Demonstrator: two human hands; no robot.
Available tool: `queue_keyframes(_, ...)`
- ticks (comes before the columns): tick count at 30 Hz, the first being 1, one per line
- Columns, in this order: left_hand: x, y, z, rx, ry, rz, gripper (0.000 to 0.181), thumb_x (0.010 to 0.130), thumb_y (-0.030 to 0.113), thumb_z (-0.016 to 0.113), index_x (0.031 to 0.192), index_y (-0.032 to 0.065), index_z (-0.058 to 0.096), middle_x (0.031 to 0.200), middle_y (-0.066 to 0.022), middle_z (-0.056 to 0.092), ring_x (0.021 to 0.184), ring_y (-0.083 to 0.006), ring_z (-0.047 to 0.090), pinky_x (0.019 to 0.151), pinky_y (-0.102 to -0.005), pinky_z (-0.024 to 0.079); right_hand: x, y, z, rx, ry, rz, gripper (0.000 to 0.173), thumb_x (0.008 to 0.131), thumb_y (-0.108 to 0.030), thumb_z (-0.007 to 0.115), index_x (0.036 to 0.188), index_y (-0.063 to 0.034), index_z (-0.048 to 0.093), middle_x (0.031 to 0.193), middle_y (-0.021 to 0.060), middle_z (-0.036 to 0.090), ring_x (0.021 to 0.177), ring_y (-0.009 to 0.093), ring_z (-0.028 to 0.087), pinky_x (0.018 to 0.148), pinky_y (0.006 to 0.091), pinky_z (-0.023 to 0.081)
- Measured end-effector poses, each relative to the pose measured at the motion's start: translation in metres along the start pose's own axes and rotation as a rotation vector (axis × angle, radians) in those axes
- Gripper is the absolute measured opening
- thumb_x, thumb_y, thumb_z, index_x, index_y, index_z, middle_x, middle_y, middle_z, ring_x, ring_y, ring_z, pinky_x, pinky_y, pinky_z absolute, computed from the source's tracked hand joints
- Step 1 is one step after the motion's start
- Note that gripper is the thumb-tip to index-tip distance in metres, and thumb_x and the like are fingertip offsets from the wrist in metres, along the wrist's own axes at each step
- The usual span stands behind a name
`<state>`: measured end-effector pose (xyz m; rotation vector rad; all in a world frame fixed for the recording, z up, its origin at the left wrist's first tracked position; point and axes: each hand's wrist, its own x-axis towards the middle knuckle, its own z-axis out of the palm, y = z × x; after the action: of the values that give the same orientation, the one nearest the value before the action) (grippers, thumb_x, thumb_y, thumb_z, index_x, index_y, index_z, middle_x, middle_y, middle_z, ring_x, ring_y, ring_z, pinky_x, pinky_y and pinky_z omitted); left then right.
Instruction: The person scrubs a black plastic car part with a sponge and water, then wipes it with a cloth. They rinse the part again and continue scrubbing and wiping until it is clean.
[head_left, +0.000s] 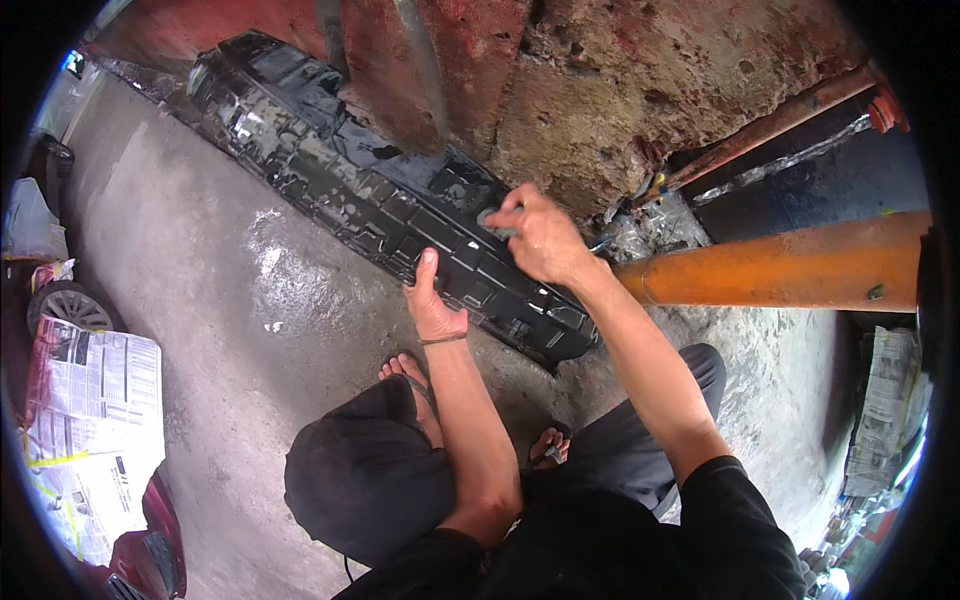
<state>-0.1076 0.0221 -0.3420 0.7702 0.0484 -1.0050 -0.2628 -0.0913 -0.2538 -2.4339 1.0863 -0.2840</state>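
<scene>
A long black plastic car part (360, 195), its shape like a bumper, lies slantwise across the wet floor against the wall. Ribs and square recesses run along its face, and water glints on it. My left hand (437, 304) grips its near edge with the thumb on top; the other fingers are mostly hidden beneath. Over the far side, toward the right end, my right hand (544, 236) pinches a small grey pad (496, 221) against the surface. The pad is partly covered by the fingers, and its material is unclear.
A rough, red-stained wall (592, 97) rises behind the part. An orange pipe or post (780, 262) stands at the right. At the left is a dark red car body (161, 517) masked with newspaper (97, 405), near a wheel (71, 306). More newspaper (885, 405) hangs far right.
</scene>
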Motion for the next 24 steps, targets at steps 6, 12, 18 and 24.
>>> queue_keyframes(6, 0.0, 0.003, -0.001, -0.095, -0.003, -0.026, 0.043, 0.095, 0.026, 0.084, 0.131, 0.006, 0.072, 0.125, -0.006, 0.076, 0.11, -0.022, 0.074, 0.098, -0.0421, 0.061, 0.012, 0.004, -0.01, -0.355, 0.248, 0.115, 0.045, 0.082, 0.002, 0.072, 0.122, -0.0171, 0.081, 0.131, 0.013, 0.057, 0.122, 0.037, 0.062, 0.103, 0.0505, 0.053)
queue_keyframes(12, -0.005, 0.005, -0.003, -0.05, 0.011, -0.031, 0.039, 0.094, 0.024, 0.084, 0.128, 0.0071, 0.073, 0.122, -0.005, 0.077, 0.107, -0.0214, 0.074, 0.095, -0.0398, 0.061, -0.009, -0.011, 0.009, -0.141, 0.115, -0.035, 0.038, 0.085, -0.003, 0.067, 0.115, -0.0198, 0.082, 0.13, 0.0119, 0.059, 0.121, 0.036, 0.064, 0.1, 0.0495, 0.054)
queue_keyframes(18, -0.001, 0.0, 0.002, 0.018, 0.089, 0.006, 0.039, 0.094, 0.025, 0.084, 0.126, 0.0052, 0.074, 0.12, -0.0061, 0.077, 0.105, -0.0227, 0.075, 0.093, -0.0393, 0.062, -0.027, 0.044, -0.006, 0.02, 0.19, 0.373, 0.037, 0.094, -0.008, 0.064, 0.13, -0.0102, 0.072, 0.131, 0.0204, 0.067, 0.124, 0.041, 0.065, 0.11, 0.0462, 0.052)
queue_keyframes(24, 0.003, -0.008, -0.002, -0.061, 0.036, -0.01, 0.044, 0.096, 0.032, 0.084, 0.13, 0.008, 0.072, 0.125, -0.0048, 0.075, 0.109, -0.0228, 0.074, 0.096, -0.0421, 0.061, -0.058, 0.062, -0.018, 1.338, 0.48, 0.731, 0.05, 0.102, -0.029, 0.075, 0.144, -0.0042, 0.064, 0.141, 0.0127, 0.068, 0.126, 0.026, 0.066, 0.108, 0.043, 0.053)
